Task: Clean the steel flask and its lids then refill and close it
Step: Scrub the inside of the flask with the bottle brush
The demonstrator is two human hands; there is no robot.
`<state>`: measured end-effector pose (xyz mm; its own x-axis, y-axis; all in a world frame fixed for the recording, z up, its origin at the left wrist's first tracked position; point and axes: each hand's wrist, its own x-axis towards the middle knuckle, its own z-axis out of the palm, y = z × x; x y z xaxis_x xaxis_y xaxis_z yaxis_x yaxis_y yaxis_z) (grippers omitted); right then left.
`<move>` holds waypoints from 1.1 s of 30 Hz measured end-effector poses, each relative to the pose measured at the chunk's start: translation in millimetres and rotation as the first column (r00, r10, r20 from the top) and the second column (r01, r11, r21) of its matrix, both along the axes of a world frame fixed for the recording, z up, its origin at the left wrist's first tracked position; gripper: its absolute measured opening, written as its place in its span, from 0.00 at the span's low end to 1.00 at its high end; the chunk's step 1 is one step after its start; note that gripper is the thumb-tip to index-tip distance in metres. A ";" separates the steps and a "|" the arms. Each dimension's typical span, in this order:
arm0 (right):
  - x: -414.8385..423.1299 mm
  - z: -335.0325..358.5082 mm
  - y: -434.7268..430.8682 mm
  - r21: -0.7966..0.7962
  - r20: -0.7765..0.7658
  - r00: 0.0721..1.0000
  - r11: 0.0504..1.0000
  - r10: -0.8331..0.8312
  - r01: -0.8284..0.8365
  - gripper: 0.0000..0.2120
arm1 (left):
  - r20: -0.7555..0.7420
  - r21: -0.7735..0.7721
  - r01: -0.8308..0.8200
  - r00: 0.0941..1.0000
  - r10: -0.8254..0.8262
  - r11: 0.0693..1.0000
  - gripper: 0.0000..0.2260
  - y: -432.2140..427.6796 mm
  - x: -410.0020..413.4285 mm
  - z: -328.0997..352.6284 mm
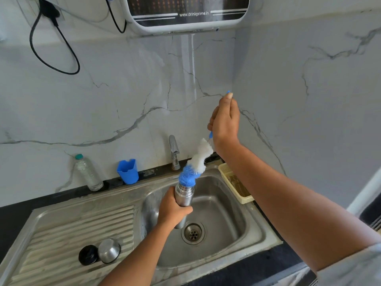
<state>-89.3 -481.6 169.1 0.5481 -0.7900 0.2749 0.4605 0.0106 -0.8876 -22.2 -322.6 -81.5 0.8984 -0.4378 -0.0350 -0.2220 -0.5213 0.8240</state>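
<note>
The flask (184, 195) was gripped near-upright mid-frame by the left hand (172, 209); the brush (194, 163), clutched by the right hand (225, 120), slanted up-right from its mouth.

Blue-and-white brush (195, 164); silver flask (183, 196); blue cup (127, 171); grey-veined marble wall (123, 89).

Shiny steel flask (183, 196), brushed metal sink (222, 215), fluffy brush (194, 165), probably plastic basket (235, 183)

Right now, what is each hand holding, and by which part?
The left hand grips the steel flask round its body, below the neck. The right hand grips the bottle brush by its handle, above the bristles.
</note>
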 end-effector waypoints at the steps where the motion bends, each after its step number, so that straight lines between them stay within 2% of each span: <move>1: -0.3 0.9 -0.9 0.011 0.021 0.999 1.000 0.023 -0.024 0.20 | 0.011 0.014 0.017 1.000 -0.017 1.000 0.29 0.1 -0.4 0.5; 5: -0.9 2.8 -3.0 0.044 0.096 0.984 0.987 0.150 -0.155 0.24 | 0.032 0.045 0.069 0.997 -0.071 0.997 0.30 -0.6 -0.4 -1.4; 9: -0.4 -0.5 -4.6 0.112 0.103 0.950 0.945 0.296 -0.307 0.26 | 0.040 0.072 0.109 0.993 -0.112 0.991 0.30 -2.9 1.3 -2.7; 11: -1.5 0.3 -5.1 0.125 0.102 0.942 0.935 0.321 -0.332 0.27 | 0.043 0.085 0.119 0.991 -0.123 0.989 0.29 -3.4 2.5 -3.5; 13: -1.5 0.6 -4.3 0.114 0.080 0.967 0.962 0.241 -0.249 0.26 | 0.051 0.080 0.106 0.993 -0.110 0.991 0.29 -4.7 2.1 -3.1; 17: 4.6 -20.0 7.4 -0.035 -0.010 0.997 0.996 -0.080 0.080 0.25 | 0.164 0.011 -0.013 0.986 0.011 1.000 0.25 -18.3 -6.6 7.9; 22: 12.5 -43.2 13.6 -0.057 -0.016 0.997 0.995 -0.080 0.079 0.27 | 0.212 -0.025 -0.034 0.977 0.038 0.999 0.24 -28.7 -5.4 12.5; 24: 11.4 -42.4 9.8 -0.062 -0.035 0.997 0.996 -0.063 0.061 0.24 | 0.242 -0.019 -0.058 0.968 0.061 0.998 0.24 -26.0 -1.7 9.1; 26: 9.9 -44.6 5.2 -0.105 -0.076 0.997 0.994 0.021 -0.029 0.22 | 0.257 -0.012 -0.081 0.963 0.082 0.997 0.25 -22.7 1.8 5.3; 29: 4.9 -50.3 -2.2 -0.140 -0.089 0.937 0.927 0.337 -0.347 0.22 | 0.225 -0.019 -0.086 0.970 0.088 0.996 0.27 -16.4 6.6 -1.6; 31: 0.4 -51.6 -6.6 -0.099 -0.065 0.860 0.854 0.506 -0.510 0.22 | 0.170 0.002 -0.015 0.985 0.015 1.000 0.27 -11.9 7.9 -5.3; 33: -2.1 -53.9 -9.6 -0.070 -0.059 0.819 0.816 0.571 -0.574 0.23 | 0.100 0.037 0.072 0.992 -0.076 0.997 0.28 -10.1 5.6 -5.4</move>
<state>-91.3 -491.2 115.2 0.9043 -0.3068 0.2970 0.3640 0.1904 -0.9117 -16.6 -332.6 -86.9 0.8633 -0.5032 0.0393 -0.3426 -0.5271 0.7777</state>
